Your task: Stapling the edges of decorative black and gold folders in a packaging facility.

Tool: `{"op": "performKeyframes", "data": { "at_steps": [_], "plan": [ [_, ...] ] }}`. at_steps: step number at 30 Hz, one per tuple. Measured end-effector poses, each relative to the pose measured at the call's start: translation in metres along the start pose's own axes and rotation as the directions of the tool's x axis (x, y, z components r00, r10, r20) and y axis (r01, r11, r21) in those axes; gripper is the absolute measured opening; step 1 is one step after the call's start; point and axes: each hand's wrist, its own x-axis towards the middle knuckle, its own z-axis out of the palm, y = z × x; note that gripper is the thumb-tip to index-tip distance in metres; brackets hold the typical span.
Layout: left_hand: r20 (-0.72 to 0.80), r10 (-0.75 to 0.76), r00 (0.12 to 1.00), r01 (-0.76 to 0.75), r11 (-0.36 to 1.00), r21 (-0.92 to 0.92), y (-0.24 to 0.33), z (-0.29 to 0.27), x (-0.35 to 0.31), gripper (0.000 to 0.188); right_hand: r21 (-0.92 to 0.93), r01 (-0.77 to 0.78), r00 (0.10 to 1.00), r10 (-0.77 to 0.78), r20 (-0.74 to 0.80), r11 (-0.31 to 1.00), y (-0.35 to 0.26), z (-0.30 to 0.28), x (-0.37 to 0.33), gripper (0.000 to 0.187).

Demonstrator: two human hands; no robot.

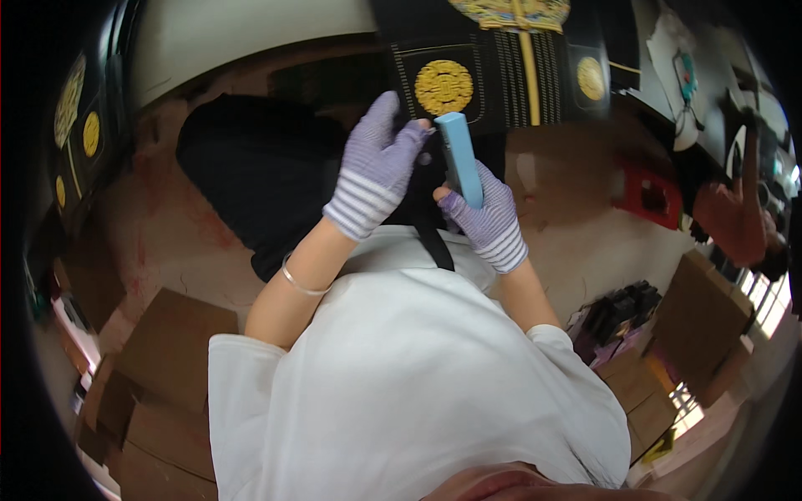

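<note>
My right hand, in a purple striped glove, grips a light blue bar-shaped tool and holds it upright. My left hand, gloved the same way, reaches up beside it, its fingertips touching the tool's top end and the lower edge of a black box with a gold round emblem. A black strap hangs down between my hands over my white shirt. A thin bracelet circles my left wrist.
A black bag or cloth lies on the reddish floor to the left. Flat brown cartons lie at lower left, with more cartons at right. Another person stands at the far right. More black and gold boxes line the left edge.
</note>
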Motion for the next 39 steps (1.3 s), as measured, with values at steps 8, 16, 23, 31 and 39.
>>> {"op": "performKeyframes", "data": {
  "at_steps": [8,16,23,31,39],
  "plan": [
    [0.02,-0.013,1.0,0.012,0.998,0.065,0.015,-0.037,-0.004,0.026,0.15,0.161,0.981,-0.141,-0.131,0.976,0.015,-0.069,-0.002,0.051],
    [-0.067,-0.015,0.998,0.011,0.998,-0.07,0.009,-0.036,0.01,0.021,0.168,0.101,0.971,-0.134,0.197,0.981,0.011,-0.07,-0.02,0.049],
    [-0.063,0.063,0.996,-0.088,0.771,-0.63,-0.009,-0.034,0.03,0.026,0.565,0.392,0.919,-0.33,-0.213,0.726,0.01,-0.094,-0.008,0.051],
    [-0.027,0.051,0.998,-0.057,0.807,-0.588,-0.027,-0.035,0.029,0.012,0.876,0.392,0.833,-0.512,-0.209,0.28,-0.028,-0.066,0.01,0.042],
    [-0.027,0.058,0.998,-0.063,0.835,-0.547,-0.026,-0.042,0.028,0.01,0.952,0.286,0.881,-0.422,-0.214,0.114,-0.031,-0.08,0.008,0.035]
  ]
}}
